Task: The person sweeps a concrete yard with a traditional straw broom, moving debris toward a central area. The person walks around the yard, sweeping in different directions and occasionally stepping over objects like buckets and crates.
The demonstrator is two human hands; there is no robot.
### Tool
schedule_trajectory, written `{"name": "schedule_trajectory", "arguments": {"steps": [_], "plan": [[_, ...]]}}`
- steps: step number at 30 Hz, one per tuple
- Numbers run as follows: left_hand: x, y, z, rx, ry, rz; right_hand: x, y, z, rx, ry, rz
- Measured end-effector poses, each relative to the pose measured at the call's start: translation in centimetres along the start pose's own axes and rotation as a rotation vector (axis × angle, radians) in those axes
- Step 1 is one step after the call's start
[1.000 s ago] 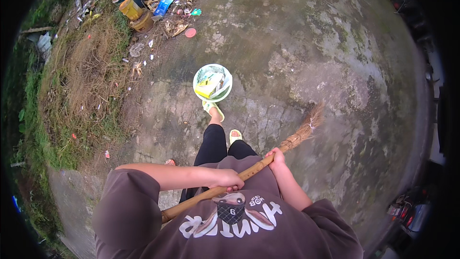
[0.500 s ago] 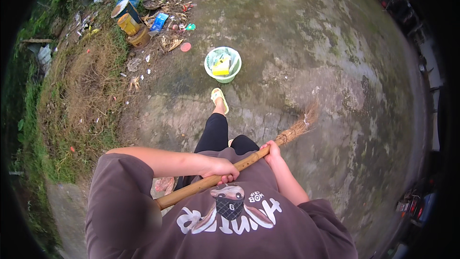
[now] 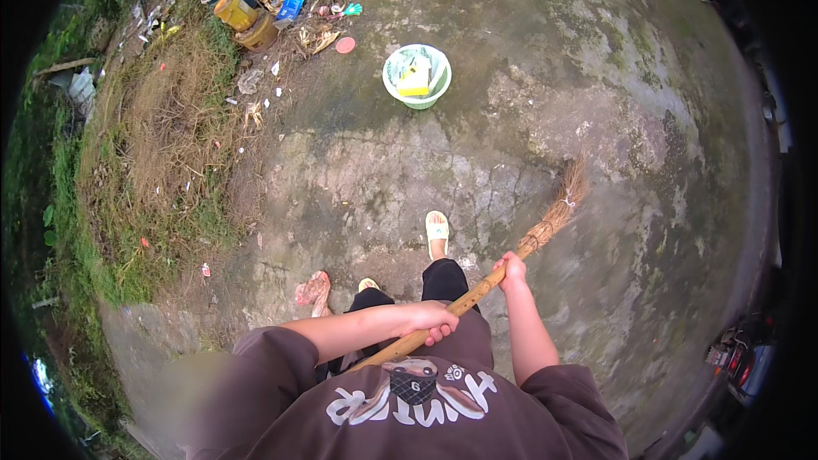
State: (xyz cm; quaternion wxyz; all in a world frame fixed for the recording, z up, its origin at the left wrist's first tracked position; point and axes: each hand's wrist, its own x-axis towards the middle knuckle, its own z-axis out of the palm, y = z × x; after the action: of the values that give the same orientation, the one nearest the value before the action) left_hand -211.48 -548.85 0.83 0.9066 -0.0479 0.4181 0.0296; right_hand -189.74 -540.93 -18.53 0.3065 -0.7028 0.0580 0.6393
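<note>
A long-handled straw broom [image 3: 555, 223] slants across my front, its brush end out to the far right and its wooden stick running back toward my left side. My left hand [image 3: 434, 322] is wrapped round the upper part of the stick, close to my body. Further down, near where the bristles are bound, my right hand [image 3: 511, 270] grips the same stick. The bristle tips hang over the concrete; whether they touch it I cannot tell. The stick's top end is hidden by my arm and shirt.
Ahead stands a pale green bin [image 3: 417, 103] with a yellow box [image 3: 413, 81] inside. By my feet lies a pinkish plastic bag [image 3: 313, 291]. Yellow buckets [image 3: 236, 13], dry husks and litter line the left edge, beside dry grass [image 3: 158, 145]. A blue packet [image 3: 293, 3] lies there too.
The bin and litter now appear farther ahead of me. My other foot is now forward. The broom's brush has swung slightly outward to the right, with both hands still on the stick.
</note>
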Motion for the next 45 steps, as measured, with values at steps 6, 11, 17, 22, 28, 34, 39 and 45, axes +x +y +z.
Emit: {"name": "schedule_trajectory", "arguments": {"steps": [6,11,17,22,28,34,39,45], "plan": [[-2.4,-15.3,-9.3,-0.46,-0.082,0.138,-1.5,15.8,5.9,-0.506,0.075,-0.025],[-10.9,-37.4,-14.4,-0.928,0.07,0.359,-12.6,42.0,12.7,-0.928,-0.169,0.031],[-17.3,-46.5,-17.1,-0.963,0.372,0.722,-23.3,55.8,21.3,-1.026,-0.575,0.034],[-19.0,-49.5,-12.9,-0.799,0.476,0.601,-27.8,53.7,17.6,-0.856,-0.589,-0.019],[-13.9,-51.5,-7.7,-0.292,0.472,0.458,-25.2,44.1,1.9,-0.489,-0.473,0.057],[-5.5,-47.4,-5.3,0.155,0.008,0.222,-18.8,35.8,-17.7,-0.146,-0.119,-0.008],[5.7,-43.6,-1.5,0.377,-0.066,0.026,-12.4,31.9,-32.1,0.091,0.078,-0.069],[10.8,-48.1,-3.8,0.228,-0.066,0.033,-10.0,35.7,-34.8,-0.021,0.194,-0.002]]}}
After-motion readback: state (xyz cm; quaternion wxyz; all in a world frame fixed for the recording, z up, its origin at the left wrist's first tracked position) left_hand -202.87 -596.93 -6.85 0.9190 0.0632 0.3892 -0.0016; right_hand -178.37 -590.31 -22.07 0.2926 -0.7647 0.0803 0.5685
